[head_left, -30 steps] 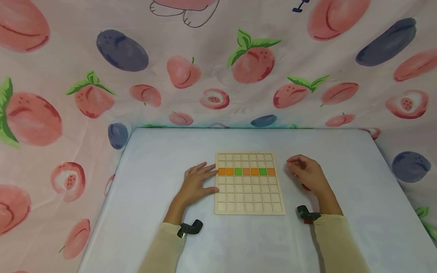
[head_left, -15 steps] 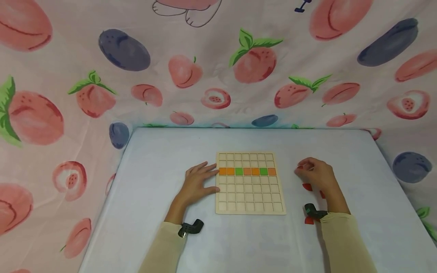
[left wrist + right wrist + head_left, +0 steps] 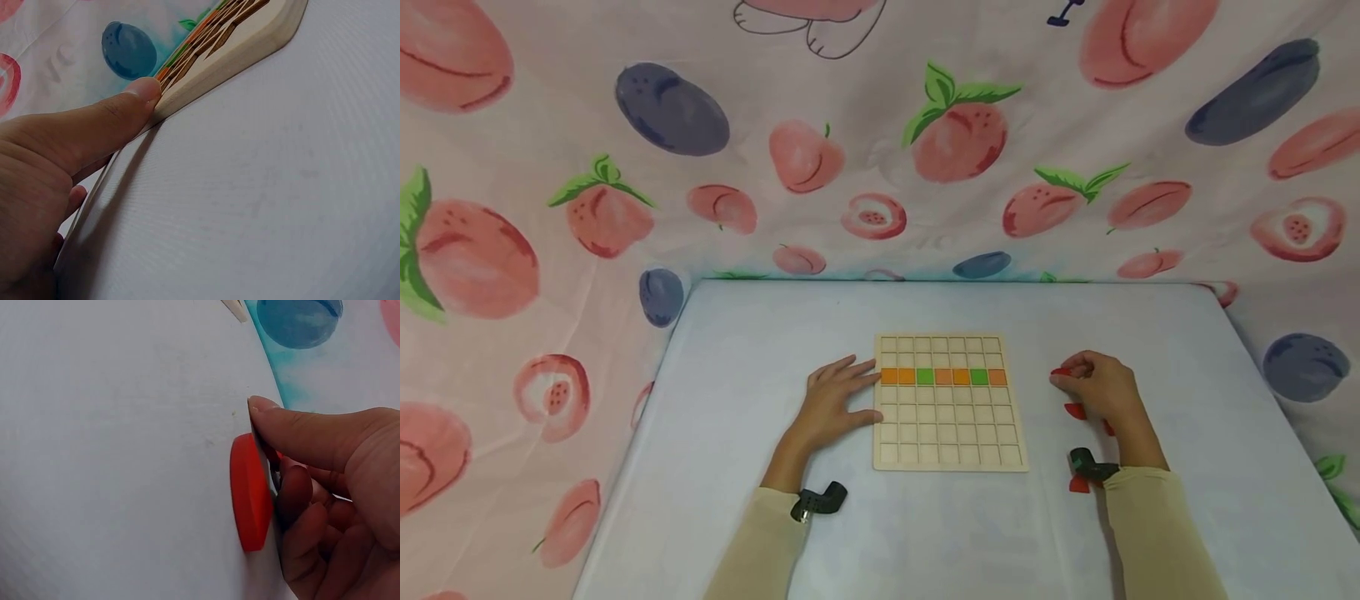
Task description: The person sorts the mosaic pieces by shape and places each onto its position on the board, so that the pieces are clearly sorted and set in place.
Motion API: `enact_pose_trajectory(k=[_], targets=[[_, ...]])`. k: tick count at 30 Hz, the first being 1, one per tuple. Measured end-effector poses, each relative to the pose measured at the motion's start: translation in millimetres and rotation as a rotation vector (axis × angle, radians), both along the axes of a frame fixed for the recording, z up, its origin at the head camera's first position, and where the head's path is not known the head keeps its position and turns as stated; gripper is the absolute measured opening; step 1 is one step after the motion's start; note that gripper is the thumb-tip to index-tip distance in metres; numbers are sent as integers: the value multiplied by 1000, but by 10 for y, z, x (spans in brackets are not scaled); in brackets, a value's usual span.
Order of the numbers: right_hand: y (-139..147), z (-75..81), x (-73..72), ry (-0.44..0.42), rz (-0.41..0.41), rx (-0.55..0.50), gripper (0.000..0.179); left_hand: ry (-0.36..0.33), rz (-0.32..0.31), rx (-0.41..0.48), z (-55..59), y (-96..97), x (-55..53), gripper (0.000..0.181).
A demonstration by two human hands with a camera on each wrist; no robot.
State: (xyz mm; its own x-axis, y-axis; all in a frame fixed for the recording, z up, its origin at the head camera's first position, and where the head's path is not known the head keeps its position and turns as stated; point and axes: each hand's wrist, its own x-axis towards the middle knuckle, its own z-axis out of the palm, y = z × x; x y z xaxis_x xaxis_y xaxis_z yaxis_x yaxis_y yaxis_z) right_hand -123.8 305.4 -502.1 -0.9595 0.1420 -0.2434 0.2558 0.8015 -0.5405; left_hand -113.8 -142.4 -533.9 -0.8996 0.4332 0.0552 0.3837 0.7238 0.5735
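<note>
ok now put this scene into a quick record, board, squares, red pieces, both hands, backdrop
board: wooden grid, seven by seven, on the white table
squares: fill the third row from the far edge; orange and green
left hand: fingers and thumb touch the board's left edge
right hand: pinches a red piece, right of the board
other red pieces: three show on the table by the right hand and wrist, partly hidden ones included
backdrop: fruit-printed cloth

Left wrist view, upper left: faint tilted grey letters [image 3: 59, 69] on the fruit-print cloth [image 3: 81, 37], kinda like "NC" but too blurry to swear to. Head view, top right: cut-off dark blue mark [image 3: 1062, 15], can't read that one.
</note>
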Motion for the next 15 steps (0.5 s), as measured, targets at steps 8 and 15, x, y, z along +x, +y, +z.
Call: enact_pose_trajectory(k=[8,15], targets=[[-35,21,30,-3,-40,-20,39,8,-5,-3,1,1,3,70],[-70,-14,40,117,-1,5,28,21,-13,-20,-27,-14,-9,70]])
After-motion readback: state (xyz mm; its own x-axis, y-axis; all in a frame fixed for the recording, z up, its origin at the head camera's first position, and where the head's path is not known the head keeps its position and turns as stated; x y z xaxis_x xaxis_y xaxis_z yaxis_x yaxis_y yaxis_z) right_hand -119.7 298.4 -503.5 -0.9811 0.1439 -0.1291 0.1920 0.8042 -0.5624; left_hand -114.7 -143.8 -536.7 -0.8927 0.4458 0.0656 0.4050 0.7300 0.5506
